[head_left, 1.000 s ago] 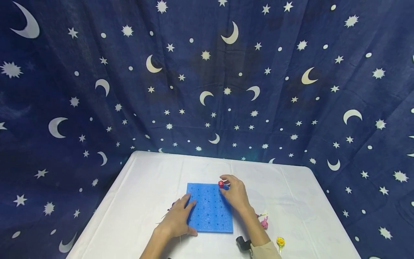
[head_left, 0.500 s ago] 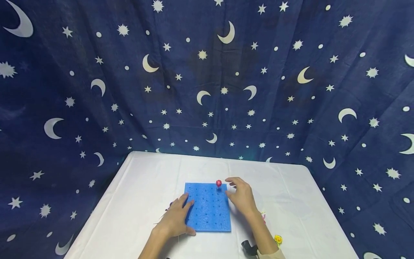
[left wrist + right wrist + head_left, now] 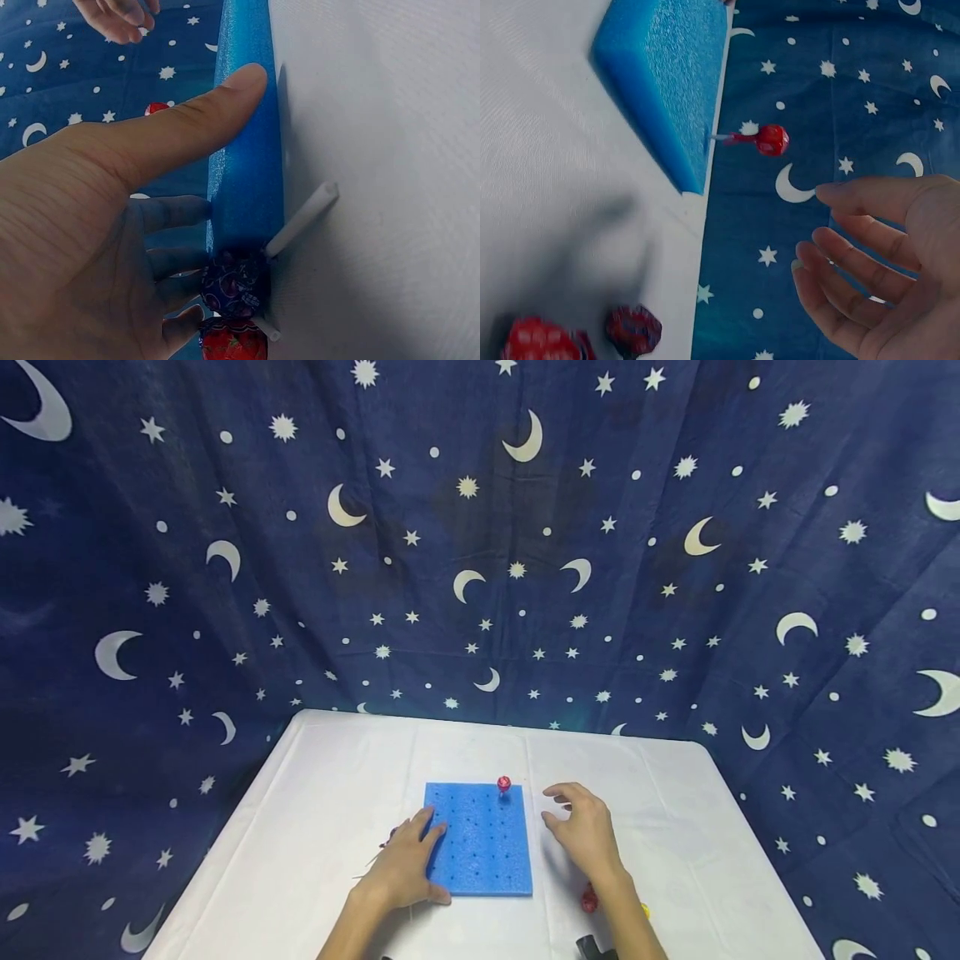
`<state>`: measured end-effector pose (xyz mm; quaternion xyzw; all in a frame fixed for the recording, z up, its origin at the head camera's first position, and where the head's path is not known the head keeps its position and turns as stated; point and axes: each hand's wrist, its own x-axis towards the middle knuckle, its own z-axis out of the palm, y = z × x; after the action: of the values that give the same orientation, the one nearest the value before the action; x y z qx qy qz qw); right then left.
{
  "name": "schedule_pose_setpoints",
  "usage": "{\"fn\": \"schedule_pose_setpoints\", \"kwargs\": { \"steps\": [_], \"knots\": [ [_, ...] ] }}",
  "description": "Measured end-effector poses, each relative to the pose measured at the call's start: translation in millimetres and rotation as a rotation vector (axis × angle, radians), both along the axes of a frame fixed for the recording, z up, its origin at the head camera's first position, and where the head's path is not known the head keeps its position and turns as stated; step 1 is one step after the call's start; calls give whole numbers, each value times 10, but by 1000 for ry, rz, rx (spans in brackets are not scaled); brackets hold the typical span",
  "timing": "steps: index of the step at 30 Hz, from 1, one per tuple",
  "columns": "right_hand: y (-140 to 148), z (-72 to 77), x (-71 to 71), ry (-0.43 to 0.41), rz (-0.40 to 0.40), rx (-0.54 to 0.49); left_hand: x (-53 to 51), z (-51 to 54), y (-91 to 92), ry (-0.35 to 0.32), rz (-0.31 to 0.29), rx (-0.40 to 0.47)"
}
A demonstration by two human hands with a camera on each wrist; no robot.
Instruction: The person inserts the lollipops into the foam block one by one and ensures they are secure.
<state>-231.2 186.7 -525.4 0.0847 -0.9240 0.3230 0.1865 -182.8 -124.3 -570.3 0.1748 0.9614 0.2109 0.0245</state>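
Note:
A blue foam block (image 3: 480,852) with rows of small holes lies flat on the white table. One red-wrapped lollipop (image 3: 504,784) stands upright in it near the far right corner; its stick shows in the right wrist view. My left hand (image 3: 401,864) rests on the block's left side, fingers spread, thumb at the near edge. Right of the block, my right hand (image 3: 588,831) hovers with loosely bent fingers and nothing in them. In the left wrist view a purple-wrapped lollipop (image 3: 236,285) and a red strawberry-print lollipop (image 3: 234,341) lie beside the block, past the left fingers.
Dark red lollipops, one (image 3: 589,898) near the right forearm, lie on the table's right side. A yellow lollipop (image 3: 645,910) is mostly hidden behind that forearm. A black object (image 3: 592,947) sits at the front. A starry blue curtain (image 3: 480,527) surrounds the table (image 3: 337,777).
The right hand has let go of the red lollipop, which now stands in the foam, and has moved right and toward the front. The left hand stays on the block.

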Motion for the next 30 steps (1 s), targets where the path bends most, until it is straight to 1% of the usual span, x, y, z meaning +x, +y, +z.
{"fn": "schedule_pose_setpoints", "kwargs": {
  "steps": [5,11,15,23,26,30],
  "knots": [
    [116,11,68,-40,-41,-11,2,11,6,-8,-7,4],
    [229,-19,150,-110,-99,4,-7,-13,5,-6,-17,13],
    [288,-51,199,-158,-112,3,-9,-8,0,-3,-14,18],
    [401,-130,285,-251,-136,32,-29,-6,-1,3,-17,17],
    [446,-164,307,-286,-146,62,-23,-15,-2,3,-20,18],
    [477,-232,318,-311,-136,98,-7,-22,-7,0,-20,20]
  ]
}}
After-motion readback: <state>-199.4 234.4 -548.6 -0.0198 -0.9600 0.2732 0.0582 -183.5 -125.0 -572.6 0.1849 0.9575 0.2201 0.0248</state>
